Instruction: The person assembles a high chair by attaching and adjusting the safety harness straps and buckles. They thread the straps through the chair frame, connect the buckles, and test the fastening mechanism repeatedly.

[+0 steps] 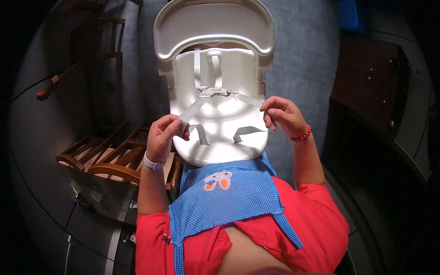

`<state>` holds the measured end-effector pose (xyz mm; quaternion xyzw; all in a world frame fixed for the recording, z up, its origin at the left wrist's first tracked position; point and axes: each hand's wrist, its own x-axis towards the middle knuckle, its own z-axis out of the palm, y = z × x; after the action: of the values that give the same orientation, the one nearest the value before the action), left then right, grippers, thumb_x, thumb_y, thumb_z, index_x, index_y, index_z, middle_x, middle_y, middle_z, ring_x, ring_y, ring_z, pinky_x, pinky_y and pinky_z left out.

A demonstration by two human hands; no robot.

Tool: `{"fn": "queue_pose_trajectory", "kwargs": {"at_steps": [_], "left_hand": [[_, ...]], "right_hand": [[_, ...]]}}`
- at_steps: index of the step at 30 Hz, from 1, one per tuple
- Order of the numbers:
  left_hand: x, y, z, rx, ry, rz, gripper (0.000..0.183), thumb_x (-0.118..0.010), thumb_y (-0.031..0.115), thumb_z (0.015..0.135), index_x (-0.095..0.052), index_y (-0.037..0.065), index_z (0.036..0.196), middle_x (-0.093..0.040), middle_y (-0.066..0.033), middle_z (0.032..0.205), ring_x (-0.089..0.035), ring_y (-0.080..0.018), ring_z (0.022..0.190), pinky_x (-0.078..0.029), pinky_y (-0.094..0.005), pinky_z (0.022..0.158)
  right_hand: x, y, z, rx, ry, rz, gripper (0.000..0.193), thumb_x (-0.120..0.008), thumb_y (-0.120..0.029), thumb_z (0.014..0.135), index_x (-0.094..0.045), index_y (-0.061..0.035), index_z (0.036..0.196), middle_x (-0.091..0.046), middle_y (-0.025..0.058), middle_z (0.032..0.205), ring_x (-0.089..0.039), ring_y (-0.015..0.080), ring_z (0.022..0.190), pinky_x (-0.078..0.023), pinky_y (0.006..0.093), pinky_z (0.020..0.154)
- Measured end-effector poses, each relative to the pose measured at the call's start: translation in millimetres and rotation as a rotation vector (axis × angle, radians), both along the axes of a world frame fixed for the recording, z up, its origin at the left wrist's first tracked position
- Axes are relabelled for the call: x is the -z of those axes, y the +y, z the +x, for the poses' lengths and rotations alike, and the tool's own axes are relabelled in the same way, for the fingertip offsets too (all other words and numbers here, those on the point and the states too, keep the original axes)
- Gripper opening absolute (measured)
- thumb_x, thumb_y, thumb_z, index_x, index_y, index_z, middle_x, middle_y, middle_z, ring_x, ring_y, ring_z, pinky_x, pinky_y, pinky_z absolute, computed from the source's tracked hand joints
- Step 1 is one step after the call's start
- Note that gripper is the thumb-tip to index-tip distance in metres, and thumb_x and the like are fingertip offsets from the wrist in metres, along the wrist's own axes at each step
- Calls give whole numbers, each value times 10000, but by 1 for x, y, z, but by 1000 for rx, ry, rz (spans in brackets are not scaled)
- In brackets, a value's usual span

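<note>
A white high chair [219, 156] stands right in front of me, its pale tray [213, 23] at the far end. Grey harness straps meet at a buckle [218, 92] above the middle of the seat. My left hand [160, 137] is closed on the left harness strap [193, 110], which runs taut to the buckle. On the other side, my right hand [285, 117] pinches the right harness strap [250, 100]. Two shoulder straps [217, 71] run from the buckle toward the tray. Strap loops also show low on the seat.
Brown wooden chairs [114, 158] stand or lie at the left. A dark reddish-brown cabinet [364, 75] with small knobs is on the right, near a blue object [354, 18] at the upper right. My blue checked apron [224, 201] touches the near side of the seat.
</note>
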<state>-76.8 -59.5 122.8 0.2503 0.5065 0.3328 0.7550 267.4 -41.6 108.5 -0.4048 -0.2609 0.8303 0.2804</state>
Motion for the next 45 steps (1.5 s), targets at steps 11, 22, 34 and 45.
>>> {"fn": "queue_pose_trajectory", "kwargs": {"at_steps": [11, 22, 34, 45], "left_hand": [[6, 17, 10, -63, -31, 248, 195, -465, 157, 912, -592, 12, 943, -621, -204, 1039, -616, -277, 975, -473, -425, 885], [27, 4, 56, -75, -170, -318, 195, -369, 126, 934, -498, -17, 964, -574, -229, 1113, -622, -250, 941, -487, -358, 868], [18, -43, 32, 81, -73, -433, 278, -342, 55, 797, -553, -67, 930, -601, -191, 1071, -611, -182, 841, -478, -285, 785], [19, -64, 15, 275, 77, -420, 267, -359, 77, 837, -576, -55, 919, -618, -98, 786, -587, -134, 704, -492, -265, 700]], "right_hand": [[4, 13, -13, 96, 52, 184, 169, -462, -59, 899, -554, 24, 1014, -617, 97, 803, -600, 118, 709, -494, 214, 634], [15, -6, -82, -211, 66, 249, 159, -433, 22, 876, -539, 8, 993, -618, 87, 971, -603, 120, 789, -509, 262, 722], [24, -47, -62, -450, -67, 91, 151, -428, -2, 823, -571, -4, 871, -609, 53, 727, -586, 95, 664, -484, 222, 627], [25, -51, -52, -564, -247, 243, 104, -460, -29, 757, -557, -31, 795, -602, 49, 638, -594, 114, 571, -469, 227, 536]]}}
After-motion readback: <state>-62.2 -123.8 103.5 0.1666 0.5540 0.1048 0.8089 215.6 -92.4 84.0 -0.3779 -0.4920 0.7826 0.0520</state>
